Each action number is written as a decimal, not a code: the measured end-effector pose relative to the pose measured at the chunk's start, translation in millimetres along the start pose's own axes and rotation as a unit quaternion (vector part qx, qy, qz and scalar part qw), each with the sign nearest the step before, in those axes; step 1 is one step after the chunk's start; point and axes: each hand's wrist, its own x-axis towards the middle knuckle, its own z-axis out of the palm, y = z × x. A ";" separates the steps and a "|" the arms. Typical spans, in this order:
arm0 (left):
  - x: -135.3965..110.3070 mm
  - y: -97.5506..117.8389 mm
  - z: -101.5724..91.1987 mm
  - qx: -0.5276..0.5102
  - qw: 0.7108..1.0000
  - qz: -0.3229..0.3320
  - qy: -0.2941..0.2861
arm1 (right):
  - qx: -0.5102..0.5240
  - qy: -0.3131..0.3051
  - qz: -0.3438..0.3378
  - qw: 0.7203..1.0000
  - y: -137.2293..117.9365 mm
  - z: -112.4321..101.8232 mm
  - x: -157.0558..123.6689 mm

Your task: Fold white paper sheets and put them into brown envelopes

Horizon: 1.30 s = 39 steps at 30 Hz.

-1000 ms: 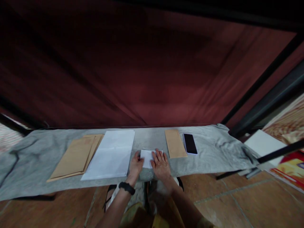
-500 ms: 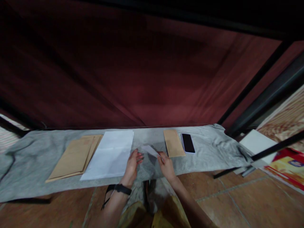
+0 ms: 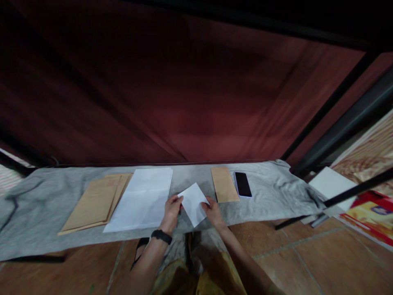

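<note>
Between my hands is a small white sheet of paper (image 3: 193,203), its face turned up toward me and its corners pointing up and down. My left hand (image 3: 172,209), with a black band on the wrist, pinches its left corner. On the right side my right hand (image 3: 213,211) grips the other edge, thumb on top. Left of my left hand lies a stack of larger white paper (image 3: 142,198). Just beyond my right hand is a brown envelope (image 3: 225,184), flat on the grey cloth (image 3: 270,196).
A phone (image 3: 243,184) lies right of the single envelope. Several brown envelopes (image 3: 92,205) are stacked at the left. Behind the cloth hangs a dark red sheet (image 3: 196,114). A red and yellow box (image 3: 373,215) and dark metal bars stand at the right.
My left hand has closed on the small white paper, which only my right hand held before. The paper has turned from nearly edge-on to face-up.
</note>
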 end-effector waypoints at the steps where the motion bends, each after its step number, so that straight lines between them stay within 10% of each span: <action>1: 1.1 -0.5 0.7 0.005 1.000 0.000 -0.001 | -0.027 0.004 -0.005 1.000 0.1 -2.5 2.4; 11: -1.2 -8.1 7.3 0.016 1.000 -0.001 -0.006 | -0.289 0.033 -0.195 0.937 -12.9 6.8 4.0; 24: -18.4 -10.9 -14.1 0.197 0.980 0.010 0.018 | -0.372 0.005 -0.129 0.919 -1.5 31.6 -23.7; 27: -25.2 -8.5 -10.0 0.380 0.908 0.175 0.019 | -0.380 0.000 -0.136 0.915 0.8 33.2 -23.8; 32: -10.9 -24.8 14.5 0.539 0.741 0.374 -0.144 | -0.393 -0.009 -0.138 0.909 6.1 35.5 -23.7; 39: 9.4 -52.7 12.0 0.604 0.696 0.361 -0.141 | -0.392 0.055 -0.157 0.905 12.3 34.2 -31.8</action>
